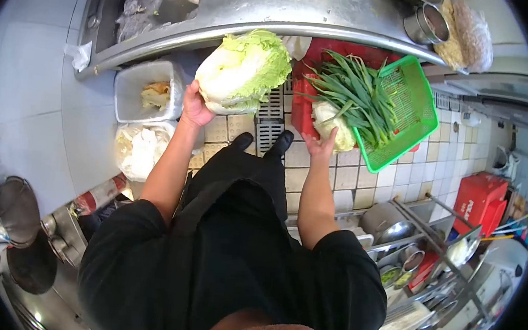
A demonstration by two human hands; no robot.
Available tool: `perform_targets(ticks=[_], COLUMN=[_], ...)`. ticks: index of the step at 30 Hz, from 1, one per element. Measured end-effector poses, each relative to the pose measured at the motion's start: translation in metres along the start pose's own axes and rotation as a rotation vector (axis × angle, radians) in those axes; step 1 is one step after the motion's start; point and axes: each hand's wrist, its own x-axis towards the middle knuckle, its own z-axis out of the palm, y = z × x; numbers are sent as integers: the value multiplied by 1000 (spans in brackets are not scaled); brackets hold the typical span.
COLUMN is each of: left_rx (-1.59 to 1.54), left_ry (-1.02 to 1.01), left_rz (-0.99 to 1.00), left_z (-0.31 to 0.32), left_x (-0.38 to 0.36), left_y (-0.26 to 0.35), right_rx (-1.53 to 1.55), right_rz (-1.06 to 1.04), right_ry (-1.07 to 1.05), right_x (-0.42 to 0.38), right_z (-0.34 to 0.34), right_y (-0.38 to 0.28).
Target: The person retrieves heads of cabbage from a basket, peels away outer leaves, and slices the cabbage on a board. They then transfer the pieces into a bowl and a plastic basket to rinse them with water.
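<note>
A large napa cabbage [241, 73], pale with frilly green leaf ends, is held up by my left hand [197, 105], its fingers curled against the cabbage's lower left side. Further right, my right hand [320, 146] is open, thumb and fingers spread. It overlaps the near side of a smaller pale cabbage [329, 123]. That cabbage lies between a red crate [304, 109] and a green plastic basket [428, 94]. Long green scallions [359, 92] lie over the basket's left part, some reaching across the crate.
A steel counter [301, 10] runs along the front, with a sink at its left. Below it stand a grey bin [121, 92] and a white plastic bag [141, 152]. A metal rack [432, 231] with pots is on my right. Floor drain grates [270, 131] lie by my feet.
</note>
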Motion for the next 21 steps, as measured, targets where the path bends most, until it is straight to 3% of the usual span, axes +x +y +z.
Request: perform_targets(ticks=[4, 7, 8, 10, 12, 15, 18, 19, 21], left_rx=[77, 114, 137, 175, 327, 652, 856, 862, 607], left_ry=[12, 8, -8, -39, -97, -201, -81, 65, 149], left_rz=[69, 113, 123, 135, 186, 215, 409, 508, 612], left_z=[9, 28, 35, 50, 85, 104, 97, 111, 97], left_x=[9, 9, 9, 4, 0, -6, 0, -3, 5], left_y=[-4, -1, 1, 5, 9, 14, 14, 12, 15], right_rx=[-140, -413, -591, -641, -612, -386, -306, -294, -260], right_rz=[67, 97, -41, 35, 154, 216, 230, 141, 82], right_ry=[-75, -6, 4, -442, -732, -947, -1074, -1036, -993], right_x=[-15, -21, -71, -107, -153, -199, -173, -168, -159], right_z=[-18, -13, 28, 89, 160, 238, 254, 260, 276], right_y=[11, 21, 33, 52, 68, 83, 96, 106, 124])
